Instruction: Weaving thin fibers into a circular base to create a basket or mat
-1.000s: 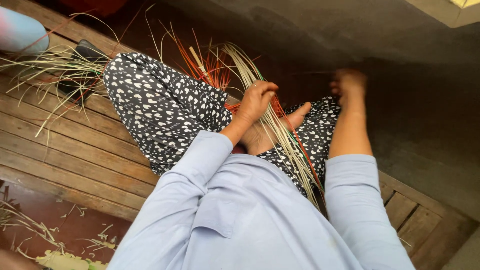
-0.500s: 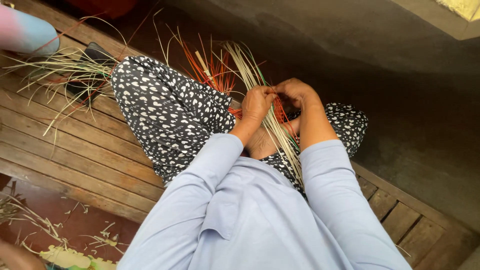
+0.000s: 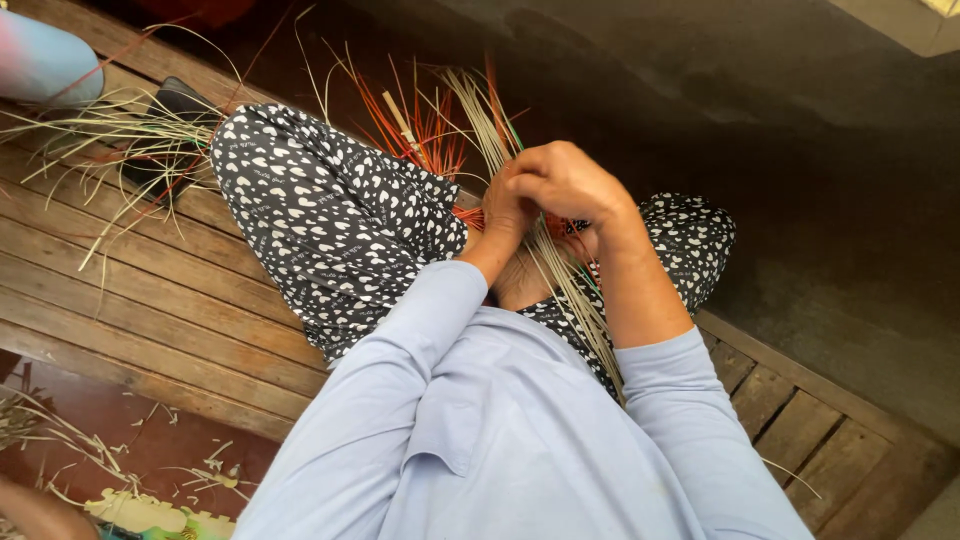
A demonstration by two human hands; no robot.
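Both hands meet over the lap: the left hand [image 3: 508,215] pinches a bundle of pale straw strips [image 3: 568,290], and the right hand [image 3: 570,182] curls over the same strips from above. Loose straw [image 3: 120,150] litters the wooden platform [image 3: 150,300] at far left; orange strips [image 3: 420,125] fan out beyond the knees, too many to count.

Both hands [image 3: 545,195] meet over the strips [image 3: 570,290] across the lap [image 3: 340,220].

A single head-worn camera looks steeply down, close over the person's lap, with the wooden platform [image 3: 150,300] left of it.
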